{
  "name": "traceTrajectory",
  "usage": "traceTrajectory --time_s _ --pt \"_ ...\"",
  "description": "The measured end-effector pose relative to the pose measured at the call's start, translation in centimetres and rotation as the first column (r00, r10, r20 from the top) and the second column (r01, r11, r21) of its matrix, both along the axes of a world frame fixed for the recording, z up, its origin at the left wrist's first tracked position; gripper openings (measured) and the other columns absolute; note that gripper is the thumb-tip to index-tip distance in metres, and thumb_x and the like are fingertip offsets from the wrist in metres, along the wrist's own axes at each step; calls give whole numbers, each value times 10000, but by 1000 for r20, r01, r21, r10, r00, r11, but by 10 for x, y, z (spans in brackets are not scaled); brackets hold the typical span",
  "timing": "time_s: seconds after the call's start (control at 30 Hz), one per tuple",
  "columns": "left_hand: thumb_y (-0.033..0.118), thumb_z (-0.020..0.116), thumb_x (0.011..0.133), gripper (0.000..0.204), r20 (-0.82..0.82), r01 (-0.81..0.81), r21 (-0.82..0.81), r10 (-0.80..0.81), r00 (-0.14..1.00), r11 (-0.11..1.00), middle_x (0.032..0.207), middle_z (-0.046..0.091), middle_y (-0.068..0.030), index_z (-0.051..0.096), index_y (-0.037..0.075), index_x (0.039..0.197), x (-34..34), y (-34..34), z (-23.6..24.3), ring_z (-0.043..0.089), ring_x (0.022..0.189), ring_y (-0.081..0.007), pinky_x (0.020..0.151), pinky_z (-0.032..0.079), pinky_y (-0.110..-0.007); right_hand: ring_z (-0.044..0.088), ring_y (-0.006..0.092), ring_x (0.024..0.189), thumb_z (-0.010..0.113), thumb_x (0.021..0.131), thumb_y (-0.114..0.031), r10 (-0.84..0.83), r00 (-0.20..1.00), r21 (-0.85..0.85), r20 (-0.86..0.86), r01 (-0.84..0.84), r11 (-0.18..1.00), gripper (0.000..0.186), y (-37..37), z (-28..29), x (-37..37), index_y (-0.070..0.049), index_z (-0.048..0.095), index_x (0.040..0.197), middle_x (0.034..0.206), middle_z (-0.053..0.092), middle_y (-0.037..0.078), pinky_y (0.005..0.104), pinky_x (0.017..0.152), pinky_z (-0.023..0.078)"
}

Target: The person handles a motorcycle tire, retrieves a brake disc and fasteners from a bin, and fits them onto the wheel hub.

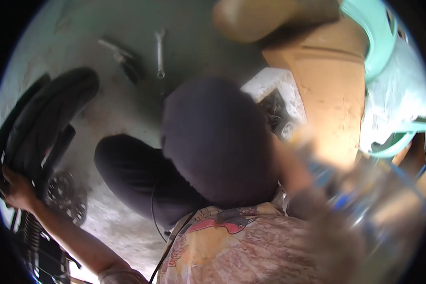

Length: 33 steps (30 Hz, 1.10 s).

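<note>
At the far left my left hand [17, 188] is closed round a dark part of a motorcycle [38, 123], just below its long black rounded section. A coil spring [32, 232] and a perforated metal disc [67, 196] lie close to that hand. My right hand [288, 154] is smeared by motion beside my raised knee, so its fingers cannot be made out. Nearest to it is a worn white container [296, 97] with dark metal parts [275, 110] in it.
A combination wrench [160, 54] and a dark-handled tool [123, 60] lie on the floor ahead. Cardboard [333, 90] spreads to the right, beside a pale green plastic chair [381, 47] and a clear plastic bag [397, 94]. A blurred brown object [251, 19] is at the top.
</note>
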<state>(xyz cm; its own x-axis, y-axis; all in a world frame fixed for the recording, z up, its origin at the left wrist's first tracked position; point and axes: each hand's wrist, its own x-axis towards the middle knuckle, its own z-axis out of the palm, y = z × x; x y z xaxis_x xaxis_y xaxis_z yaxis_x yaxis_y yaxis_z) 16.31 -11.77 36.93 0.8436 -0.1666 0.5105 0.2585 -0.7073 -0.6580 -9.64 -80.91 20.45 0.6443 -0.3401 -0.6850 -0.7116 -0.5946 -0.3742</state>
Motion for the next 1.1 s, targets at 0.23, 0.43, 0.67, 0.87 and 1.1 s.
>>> traceTrajectory --time_s 0.23,0.43,0.67,0.87,1.1 --pt "514 454 911 435 126 4 -454 59 990 891 1114 652 -82 674 188 1095 10 23 -5 576 1043 -339 936 367 -522 438 389 1221 632 805 -521 -80 972 -100 220 104 990 798 39 -35 16 -10 381 1365 1257 455 300 424 1021 359" --pt "514 388 915 488 73 -55 -519 109 991 853 1153 631 -78 644 173 1152 1 -33 3 533 1105 -319 988 303 -512 465 357 1205 561 889 -411 -53 937 363 345 -81 928 618 52 -40 39 -28 416 1352 1265 465 246 403 1014 374" --pt "387 402 917 415 118 136 -524 -86 989 841 1039 667 -96 692 108 1017 -6 -46 7 601 965 -318 886 425 -455 404 375 1210 657 800 -307 217 936 -217 279 -159 963 595 17 -45 14 -88 470 1321 1276 441 216 445 1021 362" --pt "399 384 916 404 94 83 -579 -35 995 811 1079 658 -79 690 174 1052 -4 -59 4 591 1004 -314 909 412 -461 441 354 1160 730 707 -369 241 954 -333 180 -171 927 694 -36 -62 -7 -131 454 1297 1175 465 179 450 978 396" --pt "360 379 926 392 107 99 -597 -44 993 796 1060 661 -85 696 151 1025 -15 -93 2 603 985 -309 886 435 -449 415 397 1199 689 756 -386 -155 972 -615 179 234 753 680 -109 -64 -38 -73 440 1306 1254 427 249 465 997 375"
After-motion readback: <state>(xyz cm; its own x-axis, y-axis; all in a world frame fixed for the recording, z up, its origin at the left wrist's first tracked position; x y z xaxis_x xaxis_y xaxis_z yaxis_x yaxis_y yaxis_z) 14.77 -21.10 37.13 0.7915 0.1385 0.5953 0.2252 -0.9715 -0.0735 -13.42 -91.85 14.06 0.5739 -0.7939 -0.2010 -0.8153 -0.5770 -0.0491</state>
